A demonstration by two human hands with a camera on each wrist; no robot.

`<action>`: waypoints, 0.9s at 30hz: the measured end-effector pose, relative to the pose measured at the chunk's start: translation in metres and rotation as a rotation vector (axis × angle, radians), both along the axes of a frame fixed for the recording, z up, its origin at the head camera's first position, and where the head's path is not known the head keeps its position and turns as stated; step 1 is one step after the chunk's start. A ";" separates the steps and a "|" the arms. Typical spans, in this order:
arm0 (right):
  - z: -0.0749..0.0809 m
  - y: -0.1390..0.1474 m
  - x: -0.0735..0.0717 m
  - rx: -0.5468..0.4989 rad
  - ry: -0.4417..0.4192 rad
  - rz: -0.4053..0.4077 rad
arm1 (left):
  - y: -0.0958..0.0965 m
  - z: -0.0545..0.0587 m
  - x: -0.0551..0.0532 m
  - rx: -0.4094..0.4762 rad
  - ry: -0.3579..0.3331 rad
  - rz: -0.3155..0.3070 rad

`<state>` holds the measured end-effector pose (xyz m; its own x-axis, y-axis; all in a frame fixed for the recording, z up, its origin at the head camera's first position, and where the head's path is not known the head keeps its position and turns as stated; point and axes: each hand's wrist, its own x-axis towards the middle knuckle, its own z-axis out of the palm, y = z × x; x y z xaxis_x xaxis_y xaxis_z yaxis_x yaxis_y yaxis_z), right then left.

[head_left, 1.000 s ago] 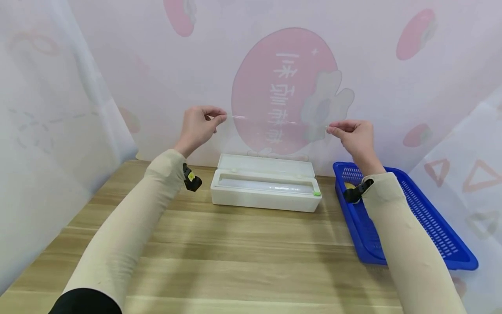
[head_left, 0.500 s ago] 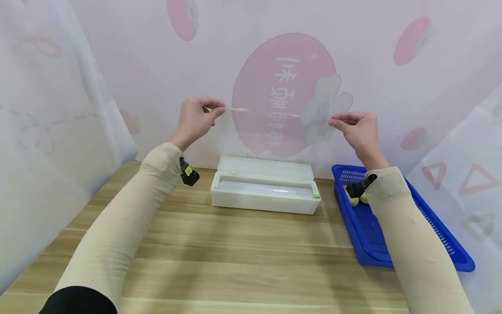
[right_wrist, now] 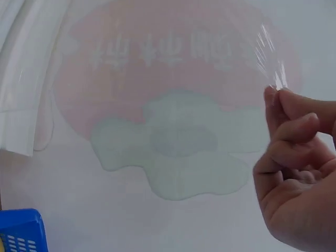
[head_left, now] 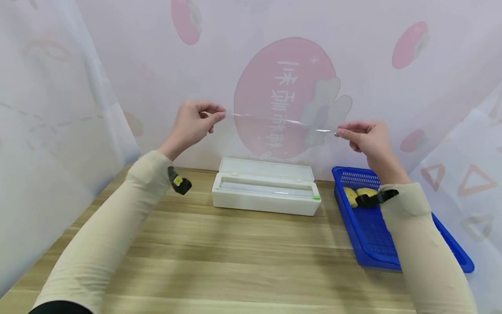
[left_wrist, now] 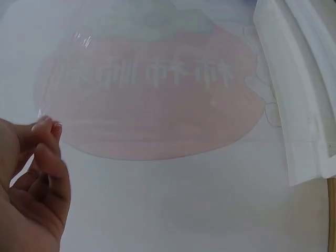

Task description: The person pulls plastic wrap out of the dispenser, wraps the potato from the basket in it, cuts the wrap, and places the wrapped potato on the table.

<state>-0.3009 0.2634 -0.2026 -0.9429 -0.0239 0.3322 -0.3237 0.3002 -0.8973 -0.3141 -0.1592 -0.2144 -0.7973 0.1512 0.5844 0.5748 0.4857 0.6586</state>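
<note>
1. The clear plastic film (head_left: 294,122) was thin, colourless and see-through, so the pink and white print on the wall (head_left: 259,83) showed plainly behind it.
2. It was stretched between the two hands, one corner pinched by the left hand (head_left: 198,117), the other by the right hand (head_left: 366,137).
3. Its upper edge showed as a broken, glinting line, sloping slightly down towards the right hand.
4. Bright creases fanned out from the right-hand pinch; smaller glints marked the left.
5. The edge hung above the white box (head_left: 263,204), well apart from it; the film's lower end could not be traced.
</note>
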 end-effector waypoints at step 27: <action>-0.190 0.003 0.119 0.173 -0.454 0.171 | -0.007 -0.200 0.094 -0.060 -0.521 -0.251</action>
